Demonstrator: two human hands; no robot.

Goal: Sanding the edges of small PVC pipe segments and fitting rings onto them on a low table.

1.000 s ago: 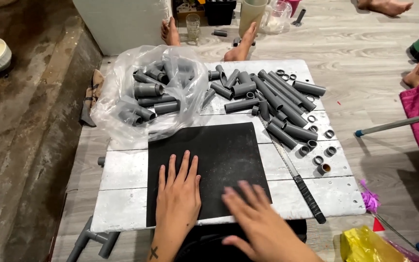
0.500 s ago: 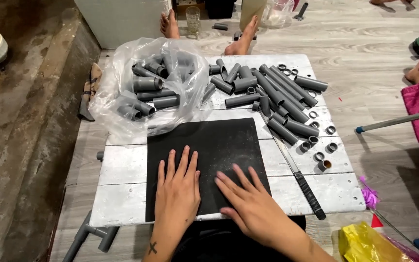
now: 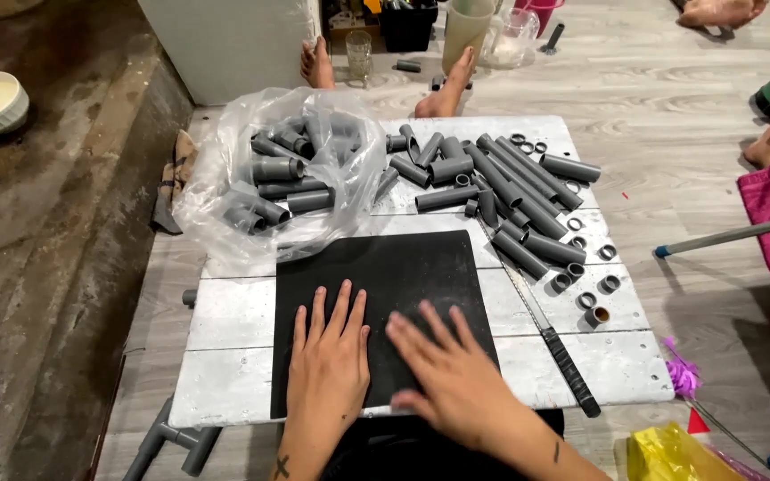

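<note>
Black mat (image 3: 385,276), square, matte and dust-speckled, lies flat on the white table (image 3: 225,312); left hand (image 3: 328,367) and right hand (image 3: 452,379) press it with fingers spread, gripping nothing.

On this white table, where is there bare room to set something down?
Bare board lies left of the black mat, below the plastic bag, and at the near right corner beside the knife. The far half is crowded with grey pipe pieces. Both hands cover the mat's near part.
</note>
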